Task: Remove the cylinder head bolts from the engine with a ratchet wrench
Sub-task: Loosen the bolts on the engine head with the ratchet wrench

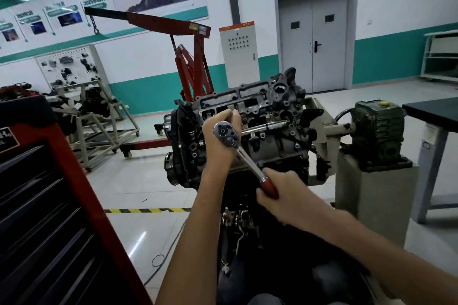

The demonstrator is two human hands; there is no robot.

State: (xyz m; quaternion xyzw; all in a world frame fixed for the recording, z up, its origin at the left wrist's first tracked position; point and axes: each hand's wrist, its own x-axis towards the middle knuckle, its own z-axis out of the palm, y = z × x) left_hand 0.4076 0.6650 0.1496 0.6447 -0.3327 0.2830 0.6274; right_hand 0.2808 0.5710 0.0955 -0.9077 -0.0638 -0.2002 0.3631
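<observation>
A grey engine (270, 116) sits tilted on a stand in the middle of the view, its cylinder head facing me. A chrome ratchet wrench (239, 147) with a dark red handle points at the head. My right hand (280, 193) grips the red handle at the lower end. My left hand (218, 136) is curled under and behind the ratchet's round head, its fingers reaching the cylinder head. The socket and the bolt under it are hidden by that hand. A chrome bar (266, 127) lies across the cylinder head to the right.
A red tool cabinet (49, 205) with dark drawers fills the lower left. A red engine hoist (190, 62) stands behind the engine. The stand's green gearbox (379, 129) sits on a grey pedestal at the right, beside a dark table (433, 114). Yellow-black tape (146, 210) marks the floor.
</observation>
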